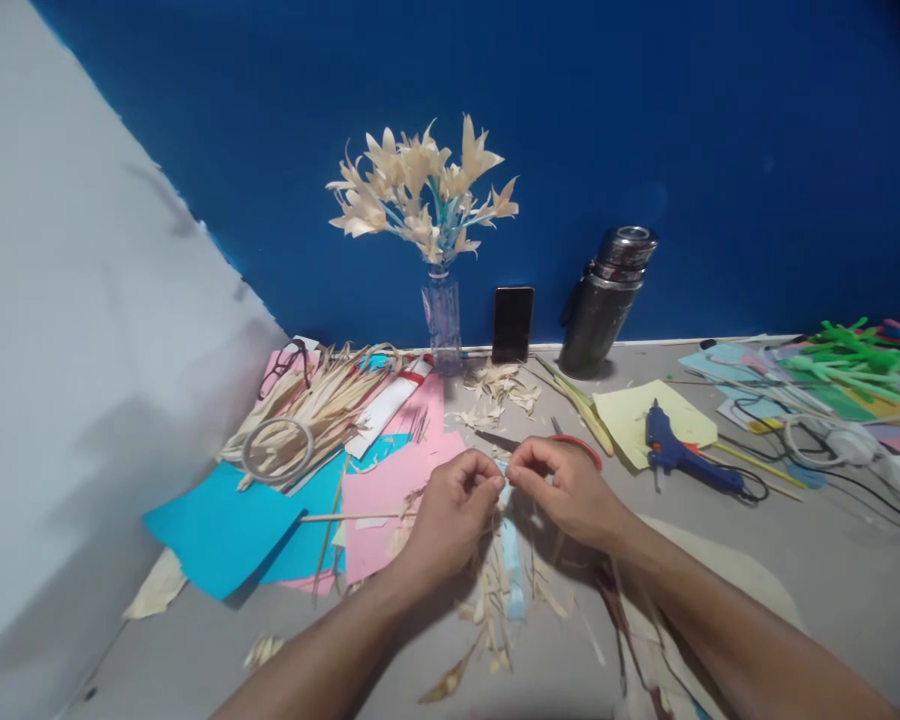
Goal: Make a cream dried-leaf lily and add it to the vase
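Near the middle of the table, my left hand (457, 495) is closed, thumb and fingertips pinched together. My right hand (566, 490) is pinched too, its fingertips almost meeting the left ones. What they hold is too small and hidden to make out. A light blue strip (511, 565) runs from just below the fingertips toward me; whether it is gripped I cannot tell. Dry husk scraps (487, 610) lie around it. Scissors with a red handle (581, 450) rest just behind my right hand, blades pointing left.
A clear bottle (442, 320) holds pale husk flowers (420, 175) by the blue wall. Beside it stand a phone (513, 325) and a dark flask (607, 300). A blue glue gun (690, 455) lies right; husk strips (307, 410), a tape ring (277, 450) and blue paper (221, 530) lie left.
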Demonstrator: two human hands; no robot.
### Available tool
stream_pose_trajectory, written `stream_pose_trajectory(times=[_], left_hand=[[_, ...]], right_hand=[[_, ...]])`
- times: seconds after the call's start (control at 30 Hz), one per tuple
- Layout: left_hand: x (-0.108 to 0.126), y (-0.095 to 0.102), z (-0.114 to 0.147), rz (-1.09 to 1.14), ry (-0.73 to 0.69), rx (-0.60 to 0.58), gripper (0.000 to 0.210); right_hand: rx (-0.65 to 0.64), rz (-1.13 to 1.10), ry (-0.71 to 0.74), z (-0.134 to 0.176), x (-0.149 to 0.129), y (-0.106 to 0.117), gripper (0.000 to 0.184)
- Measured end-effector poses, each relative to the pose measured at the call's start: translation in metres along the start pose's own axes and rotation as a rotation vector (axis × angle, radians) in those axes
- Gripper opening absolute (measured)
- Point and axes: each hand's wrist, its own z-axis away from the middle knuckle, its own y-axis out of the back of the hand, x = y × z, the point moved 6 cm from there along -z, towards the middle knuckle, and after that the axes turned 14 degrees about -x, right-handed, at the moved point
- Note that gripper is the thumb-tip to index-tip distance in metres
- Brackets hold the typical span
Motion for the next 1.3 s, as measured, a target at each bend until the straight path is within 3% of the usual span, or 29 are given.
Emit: stream_pose_trajectory(times=[0.13, 0.37, 0.57, 0.77, 0.93, 1.03, 1.2, 1.3], left_hand=[[0.005, 0.002, 0.002, -0.104, -0.025, 0.024, 0.016], [-0.003, -0.003, 0.001, 0.020, 0.023, 0.036, 0.017], [-0.011, 0.001, -0.006, 0.100, 0.068, 0.001, 0.013], [-0.004, 0.014, -0.012, -0.132, -0.021, 0.002, 0.013], [-0.010, 0.014, -0.014, -0.138, 0.029, -0.024, 0.010], [-0.011, 0.018, -0.014, -0.138, 0.082, -0.036, 0.007], [0.003, 0.032, -0.020, -0.099, 0.102, 0.024, 0.008], [0.012, 0.021, -0.029, -0.037, 0.099, -0.022, 0.012]], right_hand=[[0.054, 0.157, 0.026, 0.001, -0.001, 0.000, 0.014], [0.069, 0.116, 0.015, 0.000, 0.001, -0.001, 0.015], [0.095, -0.097, -0.060, -0.004, 0.016, 0.014, 0.022], [0.107, -0.432, -0.155, -0.008, 0.038, 0.018, 0.035], [0.152, -0.304, -0.118, -0.009, 0.029, 0.017, 0.032], [0.206, -0.257, -0.123, -0.008, 0.030, 0.030, 0.029], [0.340, -0.440, -0.196, -0.005, 0.054, 0.063, 0.033], [0.252, -0.595, -0.195, -0.008, 0.057, 0.053, 0.038]])
